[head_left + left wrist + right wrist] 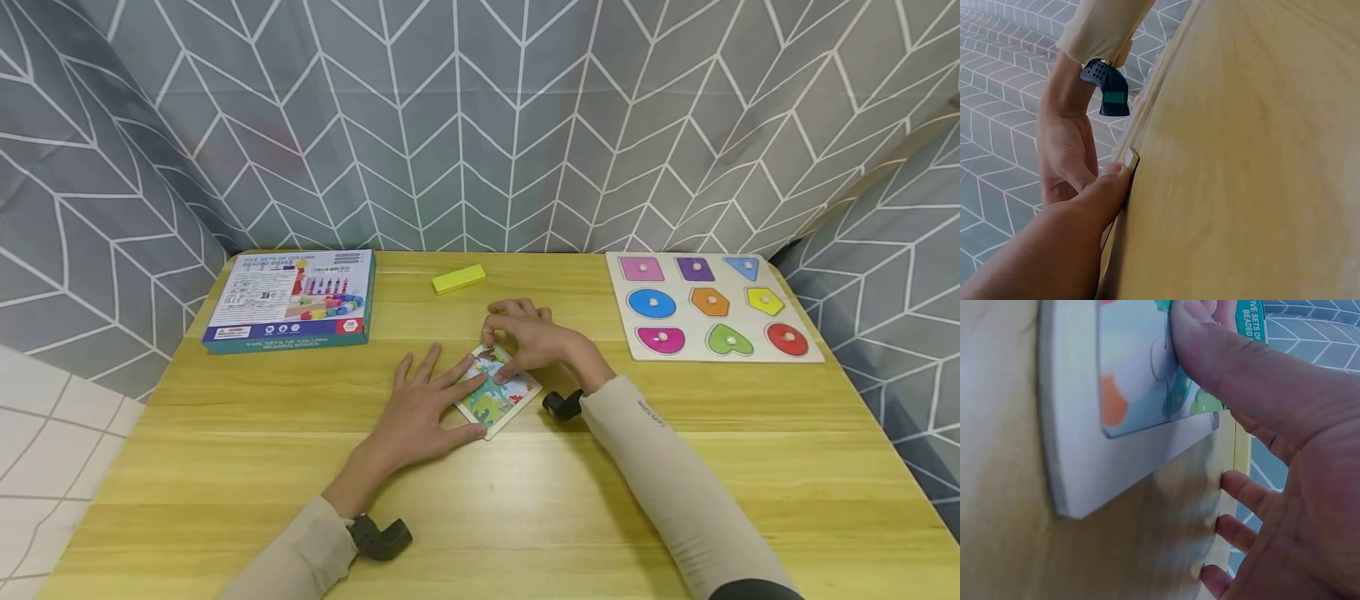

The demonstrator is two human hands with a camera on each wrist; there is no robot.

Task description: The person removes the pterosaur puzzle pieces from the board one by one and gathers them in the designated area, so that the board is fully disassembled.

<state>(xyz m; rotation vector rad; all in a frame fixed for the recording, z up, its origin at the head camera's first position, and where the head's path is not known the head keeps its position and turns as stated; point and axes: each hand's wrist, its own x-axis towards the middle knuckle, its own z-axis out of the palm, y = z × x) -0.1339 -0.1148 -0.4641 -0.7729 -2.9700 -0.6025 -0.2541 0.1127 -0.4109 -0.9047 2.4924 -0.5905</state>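
A small jigsaw puzzle in a pale wooden frame lies slantwise on the table, showing a colourful cartoon picture with a green figure. My left hand spreads its fingers across its left side, thumb at the near corner and fingertips over the picture. From the far right, my right hand holds the puzzle, index finger curled at the far corner and thumb on the picture. The right wrist view shows that thumb pressing beside a curved seam between pieces, while the other fingers touch the tabletop. Part of the picture is hidden under both hands.
A flat boxed set of beads lies at the back left. Behind the puzzle is a yellow block. A shape board with several knobbed pieces sits at the back right. A grey patterned curtain borders the wooden table.
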